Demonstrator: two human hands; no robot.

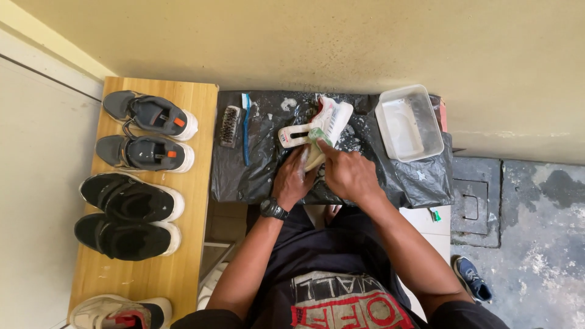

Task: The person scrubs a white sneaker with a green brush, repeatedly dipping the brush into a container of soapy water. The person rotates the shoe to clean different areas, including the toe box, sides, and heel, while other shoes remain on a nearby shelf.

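My left hand, with a black watch at the wrist, grips a pale shoe that is mostly hidden under both hands. My right hand presses a green cloth or sponge against that shoe. Just beyond the hands lies a white shoe and a white scrub brush handle, all on a surface covered with black plastic sheet flecked with foam.
A clear plastic tub stands at the right of the sheet. A dark bristle brush and a blue toothbrush lie at its left. A wooden bench on the left carries several sneakers. Grey concrete floor at right.
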